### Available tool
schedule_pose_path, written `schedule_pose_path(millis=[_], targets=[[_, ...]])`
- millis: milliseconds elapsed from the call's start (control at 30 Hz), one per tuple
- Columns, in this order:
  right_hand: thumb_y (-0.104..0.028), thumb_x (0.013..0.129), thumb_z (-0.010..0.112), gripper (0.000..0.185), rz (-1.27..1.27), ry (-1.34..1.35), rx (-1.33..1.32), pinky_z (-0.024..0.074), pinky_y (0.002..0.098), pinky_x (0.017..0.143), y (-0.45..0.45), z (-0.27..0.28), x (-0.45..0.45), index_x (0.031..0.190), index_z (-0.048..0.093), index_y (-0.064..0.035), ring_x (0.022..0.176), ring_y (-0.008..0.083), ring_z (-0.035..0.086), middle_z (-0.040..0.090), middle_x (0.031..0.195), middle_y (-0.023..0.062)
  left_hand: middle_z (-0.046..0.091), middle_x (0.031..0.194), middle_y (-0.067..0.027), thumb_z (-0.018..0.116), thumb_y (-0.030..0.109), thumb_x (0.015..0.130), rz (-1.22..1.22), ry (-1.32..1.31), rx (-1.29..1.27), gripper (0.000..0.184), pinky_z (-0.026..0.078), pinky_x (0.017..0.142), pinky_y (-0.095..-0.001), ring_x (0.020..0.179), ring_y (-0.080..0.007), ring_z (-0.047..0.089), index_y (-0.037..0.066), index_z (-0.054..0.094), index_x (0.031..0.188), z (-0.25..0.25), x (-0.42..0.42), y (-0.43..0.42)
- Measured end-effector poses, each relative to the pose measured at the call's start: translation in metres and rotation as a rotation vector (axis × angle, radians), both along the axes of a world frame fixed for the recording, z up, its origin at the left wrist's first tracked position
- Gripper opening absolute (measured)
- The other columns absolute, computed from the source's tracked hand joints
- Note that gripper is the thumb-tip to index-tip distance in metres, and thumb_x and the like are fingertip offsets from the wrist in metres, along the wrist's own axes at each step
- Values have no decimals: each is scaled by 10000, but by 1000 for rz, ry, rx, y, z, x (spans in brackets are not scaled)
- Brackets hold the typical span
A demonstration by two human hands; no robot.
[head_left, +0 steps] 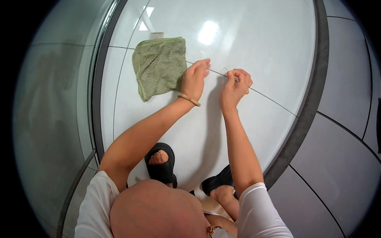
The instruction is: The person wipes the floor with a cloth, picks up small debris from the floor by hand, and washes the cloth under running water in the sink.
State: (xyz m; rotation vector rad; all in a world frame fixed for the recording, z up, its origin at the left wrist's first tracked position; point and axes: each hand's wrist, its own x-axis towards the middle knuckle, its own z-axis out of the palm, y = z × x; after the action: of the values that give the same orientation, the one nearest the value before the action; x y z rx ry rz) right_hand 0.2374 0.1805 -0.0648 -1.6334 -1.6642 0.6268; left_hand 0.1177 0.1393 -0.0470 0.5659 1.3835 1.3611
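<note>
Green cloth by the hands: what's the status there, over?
Left hand open beside green cloth, contact unclear. Right hand curled, grip unclear. Cloth spread, creased, on white floor tiles. Small dark specks just beyond right hand.

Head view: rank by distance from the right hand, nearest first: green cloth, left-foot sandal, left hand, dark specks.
From the right hand:
1. Dark specks: just ahead, slightly left.
2. Left hand: to the left.
3. Green cloth: farther left, beyond the left hand.
4. Left-foot sandal: left and back, towards the wearer.
</note>
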Motion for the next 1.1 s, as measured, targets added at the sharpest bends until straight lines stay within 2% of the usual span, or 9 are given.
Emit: schedule_pose_path(millis=[33, 67, 100, 167, 200, 400, 733, 900, 1100], targets=[[-120, 791, 605, 63, 47, 64, -6, 217, 388, 904, -11, 21, -5, 741, 579, -92, 1055, 219, 392, 521, 1006, 17, 475, 1291, -196, 332, 234, 949, 123, -487, -91, 460, 366, 1011, -355, 1188, -266, 469, -111, 403, 1245, 0, 2, 0], [-122, 797, 601, 54, 93, 127, -12, 222, 381, 909, -23, 38, -9, 757, 591, -87, 1054, 227, 399, 525, 1015, 26, 488, 1271, -191, 271, 266, 952, 121, -686, -146, 487, 368, 1012, -367, 1169, -262, 479, -100, 410, 1241, 9, 4, 2], [-122, 797, 601, 54, 94, 126, -14, 222, 381, 909, -34, 49, -11, 757, 591, -87, 1054, 227, 399, 525, 1015, 26, 488, 1271, -191, 271, 266, 952, 123, -687, -147, 487, 368, 1012, -367, 1169, -262, 479, -100, 410, 1241, 12, 4, 0], [-108, 811, 624, 43, 156, 34, 89, 363, 342, 856, -51, 66, -14, 793, 628, -69, 1036, 215, 435, 571, 993, 54, 468, 1290, -198, 206, 300, 949, -48, -1043, -88, 532, 362, 1025, -386, 1192, -267, 459, -91, 409, 1248, 18, 4, -1], [-138, 825, 625, 62, 182, -2, 75, 316, 359, 891, -57, 72, -12, 817, 643, -79, 1065, 211, 419, 553, 1065, 51, 455, 1303, -197, 161, 314, 944, -84, -1115, -79, 560, 340, 1051, -396, 1223, -275, 432, -80, 415, 1249, 25, 5, -1], [-164, 823, 631, 70, 240, -97, 134, 233, 380, 925, -62, 78, -4, 838, 652, -100, 1122, 222, 373, 500, 1180, 48, 453, 1311, -184, 167, 323, 946, -186, -1238, 34, 561, 320, 1070, -404, 1263, -282, 392, -69, 419, 1259, 35, 8, -4], [-138, 771, 656, 140, 250, -187, 202, 217, 388, 894, -65, 77, 0, 908, 658, -108, 1121, 229, 369, 489, 1188, 33, 433, 1324, -198, 192, 316, 948, -228, -1255, 78, 552, 287, 1089, -403, 1272, -285, 372, -80, 416, 1260, 31, 12, -7], [-214, 798, 624, 364, 337, -502, 203, 185, 425, 882, -72, 79, 6, 1157, 608, -158, 1183, 237, 318, 382, 1362, 77, 429, 1323, -220, 192, 302, 946, -160, -1301, 143, 554, 270, 1101, -403, 1271, -307, 375, -106, 426, 1238, 34, 9, -6], [-320, 835, 554, 454, 428, -506, 214, 176, 440, 881, -86, 82, 14, 1262, 533, -171, 1235, 261, 272, 298, 1432, 122, 419, 1329, -231, 180, 280, 946, -138, -1271, 51, 542, 280, 1097, -397, 1272, -323, 377, -109, 410, 1246, 36, 4, -4]])
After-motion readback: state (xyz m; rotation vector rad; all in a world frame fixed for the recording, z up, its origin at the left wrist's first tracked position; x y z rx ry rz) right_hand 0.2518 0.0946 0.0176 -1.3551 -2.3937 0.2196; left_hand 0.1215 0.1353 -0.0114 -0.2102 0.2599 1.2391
